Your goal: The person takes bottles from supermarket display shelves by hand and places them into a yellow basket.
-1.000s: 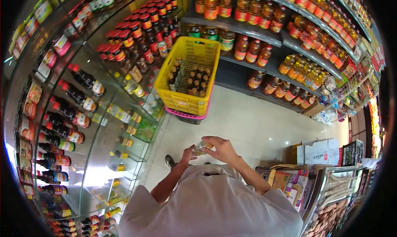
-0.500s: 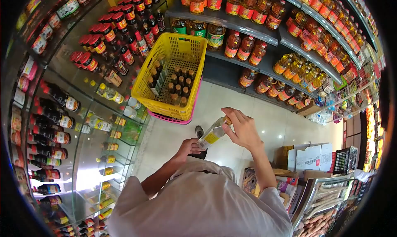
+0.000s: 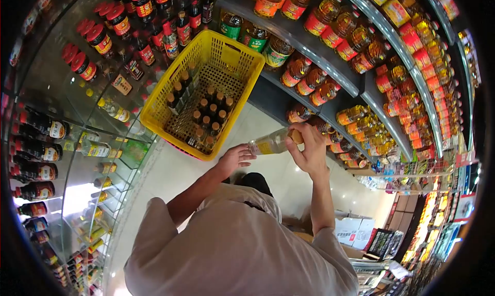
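My right hand [image 3: 310,150] is closed around the brown-capped neck of a clear glass bottle [image 3: 272,142] with a yellowish label. The bottle lies nearly level in front of me, its base pointing left. Beside that base is my left hand [image 3: 235,158], fingers stretched out and apart; whether they touch the glass is hard to tell. Just beyond my left hand stands a yellow plastic basket [image 3: 237,97]. Several brown-capped bottles [image 3: 210,110] stand upright inside it, grouped toward the right and near side, with others along the left.
Glass shelves with red-capped jars [image 3: 100,40] and dark sauce bottles [image 3: 44,123] line the left. Grey shelves [image 3: 309,43] with large oil bottles [image 3: 330,14] run along the back and right. Cardboard boxes [image 3: 356,231] and a black crate [image 3: 384,242] sit at lower right.
The view has turned and moved nearer the basket. The bottle has swung closer to level, still held by my right hand at its cap, while my left hand's fingers have spread at its base.
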A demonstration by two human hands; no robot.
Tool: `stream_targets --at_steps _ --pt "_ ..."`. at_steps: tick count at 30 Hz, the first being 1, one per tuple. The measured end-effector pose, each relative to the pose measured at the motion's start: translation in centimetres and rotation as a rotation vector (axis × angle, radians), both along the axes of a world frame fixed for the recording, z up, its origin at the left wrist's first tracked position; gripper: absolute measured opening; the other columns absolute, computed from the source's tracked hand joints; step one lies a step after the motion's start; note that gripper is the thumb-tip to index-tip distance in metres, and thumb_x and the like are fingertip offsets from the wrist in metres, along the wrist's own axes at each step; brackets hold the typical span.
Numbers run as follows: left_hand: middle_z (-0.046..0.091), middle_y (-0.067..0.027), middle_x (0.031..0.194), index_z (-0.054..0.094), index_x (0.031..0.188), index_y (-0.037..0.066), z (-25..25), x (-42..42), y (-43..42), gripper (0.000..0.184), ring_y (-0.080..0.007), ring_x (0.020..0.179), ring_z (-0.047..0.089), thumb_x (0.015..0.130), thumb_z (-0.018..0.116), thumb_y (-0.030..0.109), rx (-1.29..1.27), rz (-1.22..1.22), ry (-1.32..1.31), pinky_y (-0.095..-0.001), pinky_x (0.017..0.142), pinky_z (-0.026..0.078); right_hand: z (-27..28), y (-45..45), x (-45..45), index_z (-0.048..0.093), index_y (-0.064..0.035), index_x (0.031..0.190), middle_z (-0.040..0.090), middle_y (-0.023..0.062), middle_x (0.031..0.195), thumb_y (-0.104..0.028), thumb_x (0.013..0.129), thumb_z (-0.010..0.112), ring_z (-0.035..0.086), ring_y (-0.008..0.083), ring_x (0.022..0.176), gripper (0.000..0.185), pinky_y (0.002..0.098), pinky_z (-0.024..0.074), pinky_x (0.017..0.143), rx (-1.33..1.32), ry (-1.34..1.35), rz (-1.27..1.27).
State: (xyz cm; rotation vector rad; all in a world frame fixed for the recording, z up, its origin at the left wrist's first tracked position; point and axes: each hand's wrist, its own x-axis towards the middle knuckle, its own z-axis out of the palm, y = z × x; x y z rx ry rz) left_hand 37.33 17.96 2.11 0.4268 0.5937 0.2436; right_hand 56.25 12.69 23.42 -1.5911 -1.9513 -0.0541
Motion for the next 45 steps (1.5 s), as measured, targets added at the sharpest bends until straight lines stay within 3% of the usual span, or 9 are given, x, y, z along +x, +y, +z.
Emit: stream_targets --at_steps 2,3,7,16,18,19,26,34,45 --pt "0.058 -0.008 0.119 0.05 0.125 0.01 1.0 0.1 1.3 0.042 -0.0202 0.109 0.056 0.093 0.045 0.037 0.137 0.143 0.028 -0.0366 0.089 0.044 0.1 2.5 0.5 0.057 -0.0039 0.091 0.059 0.0092 0.074 -0.018 0.08 0.068 0.057 0.0243 0.059 0.022 0.0332 0.0448 0.054 -0.006 0.031 0.025" --pt "0.053 -0.0051 0.129 0.045 0.132 0.012 2.1 0.2 2.4 0.045 -0.019 0.114 0.053 0.097 0.033 0.037 0.178 0.118 0.131 -0.0358 0.094 0.041 0.2 3.8 0.7 0.057 -0.0039 0.092 0.059 0.0091 0.073 -0.018 0.08 0.068 0.057 0.0244 0.059 0.022 0.0329 0.0447 0.054 -0.02 0.047 0.022" --pt "0.048 -0.0049 0.134 0.043 0.135 0.012 3.0 -1.2 4.3 0.048 -0.0187 0.118 0.05 0.096 0.033 0.038 0.212 0.293 0.074 -0.0364 0.096 0.039 -0.1 9.8 1.2 0.058 -0.0037 0.097 0.06 0.01 0.074 -0.021 0.081 0.068 0.056 0.022 0.057 0.025 0.0316 0.044 0.053 -0.104 0.21 0.065" --pt "0.053 -0.0078 0.127 0.045 0.13 0.009 0.3 -2.9 6.2 0.042 -0.0176 0.112 0.053 0.097 0.036 0.032 0.227 0.699 0.108 -0.0358 0.094 0.042 -2.9 24.8 0.3 0.057 -0.0053 0.099 0.061 0.0126 0.069 -0.028 0.083 0.068 0.06 0.024 0.055 0.03 0.0326 0.0459 0.051 -0.255 0.253 0.299" --pt "0.056 -0.0072 0.123 0.046 0.129 0.007 0.8 -3.6 7.2 0.041 -0.0164 0.107 0.056 0.096 0.039 0.031 0.103 0.829 0.216 -0.0338 0.092 0.043 -5.9 29.0 0.0 0.057 -0.0071 0.097 0.062 0.0113 0.068 -0.029 0.081 0.07 0.063 0.0253 0.057 0.03 0.0338 0.0489 0.051 -0.162 0.176 0.434" --pt "0.058 -0.0057 0.119 0.048 0.126 0.008 1.6 -3.0 6.9 0.041 -0.0157 0.102 0.058 0.094 0.04 0.032 0.227 0.861 0.362 -0.0336 0.089 0.043 -7.3 30.7 -0.1 0.057 -0.0076 0.095 0.063 0.0107 0.069 -0.029 0.081 0.07 0.064 0.0252 0.059 0.028 0.0341 0.0499 0.052 -0.216 0.137 0.475" --pt "0.061 -0.0075 0.114 0.052 0.121 0.007 1.8 -1.3 8.1 0.037 -0.0163 0.097 0.059 0.094 0.041 0.03 0.118 1.104 0.469 -0.0303 0.084 0.045 -18.0 42.5 -1.7 0.053 -0.0043 0.085 0.067 0.0083 0.077 -0.031 0.079 0.07 0.065 0.0235 0.068 0.032 0.0383 0.0517 0.062 -0.577 -0.228 0.544" --pt "0.062 -0.0057 0.112 0.056 0.116 0.01 1.3 3.0 6.9 0.032 -0.0142 0.097 0.059 0.095 0.043 0.03 -0.01 1.351 0.589 -0.0294 0.083 0.047 -28.5 49.5 -2.8 0.051 -0.0055 0.093 0.06 0.0077 0.081 -0.027 0.086 0.065 0.058 0.0227 0.068 0.026 0.04 0.0474 0.06 -0.688 -0.263 0.538" --pt "0.06 -0.0036 0.111 0.053 0.118 0.009 0.1 5.3 7.1 0.028 -0.0141 0.098 0.061 0.098 0.039 0.025 -0.108 1.446 0.629 -0.0258 0.078 0.048 -34.4 53.2 -4.7 0.055 -0.0035 0.096 0.064 0.0097 0.09 -0.023 0.085 0.066 0.062 0.0257 0.08 0.025 0.0409 0.0521 0.069 -0.737 -0.155 0.52"
